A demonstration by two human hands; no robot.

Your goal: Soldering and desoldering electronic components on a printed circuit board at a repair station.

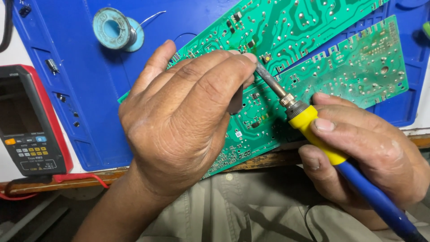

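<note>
Soldering in mid-course, judging by iron (pixel 313 123) tip down on green board (pixel 286 49), joint itself hidden under left fingers. Board lies on blue mat (pixel 80 80) at worktop edge. Left hand (pixel 179 121) arched over board, fingers curled, pinching small dark tool, kind unclear. Right hand (pixel 367 152) wrapped firm round iron's yellow-blue handle, shaft angled up-left. Solder spool (pixel 114 28) untouched, well apart. Meter (pixel 29 121) at left.

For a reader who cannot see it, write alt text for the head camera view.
A right hand holds a yellow-and-blue soldering iron, its tip hidden behind the left hand resting on a green printed circuit board. A second green board, a blue work mat, a solder spool and a red-edged multimeter surround them.
</note>
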